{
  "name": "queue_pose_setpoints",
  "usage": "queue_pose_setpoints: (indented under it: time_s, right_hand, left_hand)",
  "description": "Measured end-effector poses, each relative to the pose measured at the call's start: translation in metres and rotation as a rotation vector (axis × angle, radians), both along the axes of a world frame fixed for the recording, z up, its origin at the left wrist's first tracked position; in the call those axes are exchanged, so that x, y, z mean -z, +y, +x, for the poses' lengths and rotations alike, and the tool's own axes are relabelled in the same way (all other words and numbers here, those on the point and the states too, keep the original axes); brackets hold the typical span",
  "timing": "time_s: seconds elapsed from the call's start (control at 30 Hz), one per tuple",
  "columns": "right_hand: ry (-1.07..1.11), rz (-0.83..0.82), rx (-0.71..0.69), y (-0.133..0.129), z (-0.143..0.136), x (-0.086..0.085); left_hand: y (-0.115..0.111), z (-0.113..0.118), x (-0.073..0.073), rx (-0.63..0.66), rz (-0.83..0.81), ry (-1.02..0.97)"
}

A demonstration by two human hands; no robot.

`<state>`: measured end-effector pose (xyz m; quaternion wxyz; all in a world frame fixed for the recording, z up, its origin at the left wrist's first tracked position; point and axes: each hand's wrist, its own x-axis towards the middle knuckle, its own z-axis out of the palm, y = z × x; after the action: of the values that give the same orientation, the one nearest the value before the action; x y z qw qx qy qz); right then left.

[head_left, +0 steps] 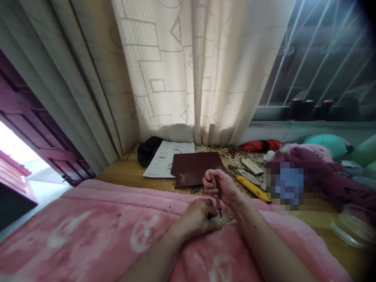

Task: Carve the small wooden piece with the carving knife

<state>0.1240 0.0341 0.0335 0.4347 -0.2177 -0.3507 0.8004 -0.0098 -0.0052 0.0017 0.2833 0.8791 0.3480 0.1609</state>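
My right hand (225,186) is closed around a wooden-handled tool (214,184) with a thin dark metal tip. The tool points down, its tip at a pale beige piece with a rough, patterned surface (226,215). My left hand (198,215) lies low beside the tip, its fingers closed on the left edge of that piece. Part of the piece is hidden by the left fingers and the right forearm. Both forearms rest over a pink plush blanket (96,231).
Behind my hands, a wooden table (117,170) holds a brown sheet (196,166), a printed white sheet (167,152), a black bag (149,150), and scattered shavings (229,158). To the right are a yellow utility knife (254,189), a beige block (252,166) and a clear bowl (357,225).
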Motion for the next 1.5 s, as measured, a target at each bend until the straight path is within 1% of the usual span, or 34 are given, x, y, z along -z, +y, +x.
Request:
queue_pose_setpoints:
  time_s: [0.13, 0.2, 0.3, 0.43, 0.53, 0.7, 0.83, 0.97, 1.07, 1.2, 1.33, 1.4, 1.5]
  right_hand:
    - [-0.054, -0.034, 0.146, -0.001, -0.004, 0.000]
    - [-0.085, -0.033, 0.184, -0.001, -0.006, 0.001]
    - [-0.101, -0.049, 0.204, -0.001, -0.008, 0.003]
    - [-0.101, -0.090, 0.233, -0.001, -0.011, 0.006]
    - [-0.121, -0.080, 0.234, -0.002, -0.016, 0.008]
    - [-0.115, -0.041, 0.166, -0.005, -0.018, 0.007]
    - [0.002, 0.019, 0.050, -0.007, -0.010, 0.003]
    - [0.106, 0.088, -0.071, -0.008, -0.005, 0.003]
    - [0.119, 0.117, -0.092, -0.009, -0.003, 0.004]
    - [0.128, 0.145, -0.010, -0.006, 0.009, 0.004]
    - [0.166, 0.142, 0.173, -0.002, 0.025, 0.004]
    - [0.162, 0.112, 0.251, -0.001, 0.027, 0.005]
    - [0.126, 0.035, 0.366, 0.001, 0.022, 0.008]
  left_hand:
    - [0.000, 0.000, 0.000, 0.011, 0.014, -0.003]
    - [0.000, 0.000, 0.001, 0.007, 0.000, -0.008]
    - [0.001, 0.000, 0.001, -0.002, -0.002, -0.006]
    - [0.001, 0.000, 0.003, 0.001, 0.036, 0.009]
    - [0.002, -0.001, 0.005, 0.003, 0.031, 0.017]
    - [0.002, -0.002, 0.004, 0.028, -0.031, 0.026]
    - [0.002, -0.003, 0.002, 0.015, -0.022, 0.020]
    - [0.003, -0.003, 0.004, 0.004, -0.027, 0.026]
    - [0.003, -0.003, 0.006, -0.017, -0.038, 0.018]
    - [0.002, -0.002, 0.006, -0.059, -0.066, 0.013]
    - [0.001, -0.001, 0.000, -0.056, -0.098, 0.022]
    - [0.001, 0.000, -0.003, -0.053, -0.098, 0.022]
    - [0.000, 0.001, -0.006, -0.041, -0.079, 0.019]
